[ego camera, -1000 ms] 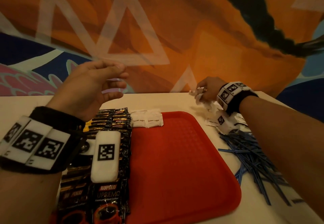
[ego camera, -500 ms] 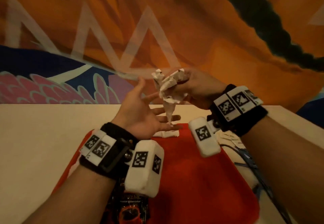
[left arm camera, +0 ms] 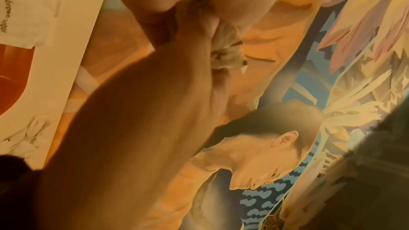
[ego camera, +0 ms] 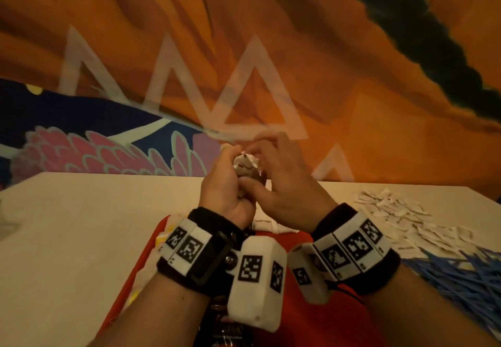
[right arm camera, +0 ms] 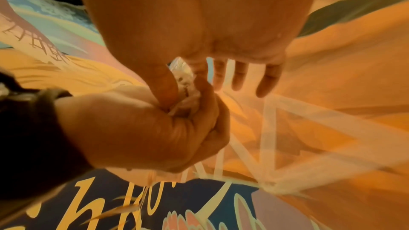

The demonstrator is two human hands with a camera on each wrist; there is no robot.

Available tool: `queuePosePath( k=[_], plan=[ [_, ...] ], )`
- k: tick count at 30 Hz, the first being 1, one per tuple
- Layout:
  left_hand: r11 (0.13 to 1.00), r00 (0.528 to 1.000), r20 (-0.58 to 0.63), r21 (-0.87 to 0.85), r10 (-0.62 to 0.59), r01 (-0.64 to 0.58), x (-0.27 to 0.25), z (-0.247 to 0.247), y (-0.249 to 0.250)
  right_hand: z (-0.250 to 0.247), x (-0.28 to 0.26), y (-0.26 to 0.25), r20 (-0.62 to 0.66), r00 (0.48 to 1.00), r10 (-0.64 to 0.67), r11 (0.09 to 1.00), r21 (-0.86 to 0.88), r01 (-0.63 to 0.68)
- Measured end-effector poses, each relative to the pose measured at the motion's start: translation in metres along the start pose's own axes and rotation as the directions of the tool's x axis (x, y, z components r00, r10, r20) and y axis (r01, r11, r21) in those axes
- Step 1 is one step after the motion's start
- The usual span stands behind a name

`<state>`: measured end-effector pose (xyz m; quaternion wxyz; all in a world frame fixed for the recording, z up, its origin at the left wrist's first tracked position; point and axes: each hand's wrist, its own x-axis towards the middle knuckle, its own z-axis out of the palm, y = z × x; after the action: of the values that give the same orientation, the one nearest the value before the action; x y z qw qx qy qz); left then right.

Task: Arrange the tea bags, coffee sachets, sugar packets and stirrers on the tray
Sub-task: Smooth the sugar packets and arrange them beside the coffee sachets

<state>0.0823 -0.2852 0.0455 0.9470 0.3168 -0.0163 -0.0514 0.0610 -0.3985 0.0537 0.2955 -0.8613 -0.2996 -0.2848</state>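
Observation:
A crumpled bunch of white sugar packets point(ego camera: 245, 165) is held up over the far edge of the red tray point(ego camera: 311, 319). My left hand point(ego camera: 225, 184) grips the bunch from below in a fist. My right hand point(ego camera: 282, 181) pinches its top between thumb and forefinger, the other fingers spread straight. The right wrist view shows the bunch point(right arm camera: 186, 83) poking out of the left fist point(right arm camera: 155, 128). In the left wrist view the bunch point(left arm camera: 228, 48) is mostly hidden by both hands. Flat brown sugar packets point(ego camera: 264, 223) lie at the tray's far edge.
Loose white sugar packets point(ego camera: 393, 216) are scattered on the table right of the tray, with a heap of blue stirrers point(ego camera: 455, 279) nearer me. Dark coffee sachets point(ego camera: 227, 330) lie on the tray under my wrists. Yellowish packets point(ego camera: 162, 238) sit at its left rim.
My right hand brought a bunch of sugar packets from the right-hand pile to the middle. My left hand, open before, has closed round the bunch, and both hands now hold it.

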Motion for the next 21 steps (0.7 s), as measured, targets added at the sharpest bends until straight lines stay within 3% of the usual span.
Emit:
queuePosePath(
  k=[3,9,13,17,21],
  plan=[
    [0.999,0.999,0.008,-0.014,0.053,-0.053,-0.004,0.000,0.002,-0.003,-0.004,0.001,-0.266,0.953,-0.142,0.986,0.049,0.161],
    [0.999,0.987,0.162,0.029,0.014,-0.018,-0.015,0.004,0.006,0.004,-0.008,0.005,-0.399,0.912,-0.094,0.989,0.065,0.130],
    [0.954,0.981,0.191,0.291,0.020,-0.076,-0.018,0.007,0.004,0.005,-0.007,0.006,-0.424,0.901,-0.097,0.994,0.010,0.112],
    [0.974,0.990,0.128,0.211,0.057,-0.083,-0.014,0.007,0.003,0.001,-0.012,0.001,-0.333,0.941,-0.063,0.996,0.036,0.080],
    [0.996,0.992,0.110,0.067,0.059,-0.067,-0.012,0.011,0.001,0.000,-0.015,0.001,-0.287,0.955,0.078,0.993,0.111,-0.048]
  ],
)
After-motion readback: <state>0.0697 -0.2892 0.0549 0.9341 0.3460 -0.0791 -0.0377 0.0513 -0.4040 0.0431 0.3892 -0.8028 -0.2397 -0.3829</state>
